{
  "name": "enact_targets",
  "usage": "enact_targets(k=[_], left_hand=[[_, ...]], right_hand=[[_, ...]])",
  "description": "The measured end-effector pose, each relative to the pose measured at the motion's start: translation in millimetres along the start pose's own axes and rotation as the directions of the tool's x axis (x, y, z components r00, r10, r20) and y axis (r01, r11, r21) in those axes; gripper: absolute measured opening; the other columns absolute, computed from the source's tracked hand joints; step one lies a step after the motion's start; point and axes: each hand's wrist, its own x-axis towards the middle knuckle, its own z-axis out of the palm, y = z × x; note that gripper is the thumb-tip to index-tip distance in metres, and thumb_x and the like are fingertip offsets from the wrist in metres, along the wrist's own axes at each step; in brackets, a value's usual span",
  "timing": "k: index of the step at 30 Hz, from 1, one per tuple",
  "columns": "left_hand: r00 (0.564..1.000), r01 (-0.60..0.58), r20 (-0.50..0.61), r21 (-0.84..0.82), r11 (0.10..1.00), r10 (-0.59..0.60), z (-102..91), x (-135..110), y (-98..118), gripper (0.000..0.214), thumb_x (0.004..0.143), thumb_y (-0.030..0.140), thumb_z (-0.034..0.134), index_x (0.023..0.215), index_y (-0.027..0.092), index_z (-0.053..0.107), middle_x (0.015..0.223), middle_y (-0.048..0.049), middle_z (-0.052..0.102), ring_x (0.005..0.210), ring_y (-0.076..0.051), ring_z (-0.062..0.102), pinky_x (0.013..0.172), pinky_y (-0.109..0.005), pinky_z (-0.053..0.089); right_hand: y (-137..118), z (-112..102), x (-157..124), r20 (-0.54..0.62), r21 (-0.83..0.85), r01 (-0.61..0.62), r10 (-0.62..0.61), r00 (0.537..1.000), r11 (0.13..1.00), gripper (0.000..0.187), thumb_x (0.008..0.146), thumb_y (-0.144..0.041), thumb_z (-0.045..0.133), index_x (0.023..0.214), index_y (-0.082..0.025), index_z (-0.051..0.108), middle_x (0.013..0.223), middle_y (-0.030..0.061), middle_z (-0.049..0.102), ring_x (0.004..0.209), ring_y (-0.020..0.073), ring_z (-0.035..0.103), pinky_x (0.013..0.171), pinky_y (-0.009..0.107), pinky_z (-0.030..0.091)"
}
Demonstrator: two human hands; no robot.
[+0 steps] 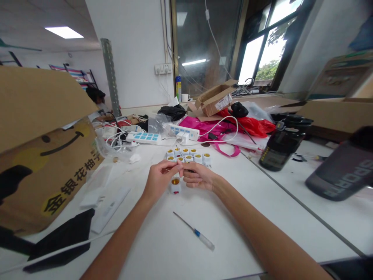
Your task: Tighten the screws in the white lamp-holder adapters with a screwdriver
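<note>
White square lamp sockets sit on the long white worktop by a bright window, just past the left hand and right hand, both pinched shut on a thin metal rod

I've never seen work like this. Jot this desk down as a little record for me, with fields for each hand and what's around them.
Left hand: fingertips meet the right hand's over something small, unclear what
Right hand: fingertips pinched against the left hand's
Under hands: white lamp socket, brass inside
Beyond hands: group of matching sockets
Nearby: small screwdriver, blue-handled, lying on white table
Farther: power strip, black bottle
</note>
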Motion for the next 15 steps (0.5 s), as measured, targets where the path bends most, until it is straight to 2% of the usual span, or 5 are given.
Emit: enact_targets(k=[3,7,15], left_hand=[[1.000,0.014,-0.001,-0.019,1.000,-0.014,-1.9,-4.1,-3.8,0.025,0.082,0.044,0.092,0.080,0.019,0.091,0.085,-0.0070,0.082,0.078,-0.020,0.068,0.072,-0.030,0.052],[0.999,0.032,-0.010,-0.054,0.998,-0.033,-2.5,-11.1,-9.0,0.027,0.083,0.045,0.091,0.080,0.019,0.091,0.081,-0.0072,0.081,0.075,-0.020,0.066,0.070,-0.031,0.052],[0.998,-0.002,-0.066,-0.092,0.996,-0.004,0.0,-13.6,-14.2,0.030,0.087,0.045,0.085,0.074,0.019,0.088,0.088,-0.0097,0.081,0.087,-0.023,0.070,0.073,-0.031,0.055]], right_hand=[[2.3,-1.7,0.4,0.018,-0.016,-0.029,0.029,0.999,0.999,0.042,0.102,-0.048,0.075,0.081,-0.012,0.074,0.041,-0.0154,0.027,0.040,0.0042,0.009,0.038,0.016,0.022],[3.9,0.4,0.9,0.034,-0.019,-0.056,0.057,0.998,0.998,0.044,0.103,-0.050,0.075,0.083,-0.010,0.075,0.041,-0.0154,0.027,0.039,0.0038,0.010,0.038,0.016,0.023],[7.1,12.6,7.9,-0.008,0.038,0.011,-0.010,1.000,0.999,0.044,0.097,-0.053,0.082,0.077,-0.016,0.067,0.040,-0.0164,0.028,0.039,0.0048,0.007,0.037,0.017,0.020]])
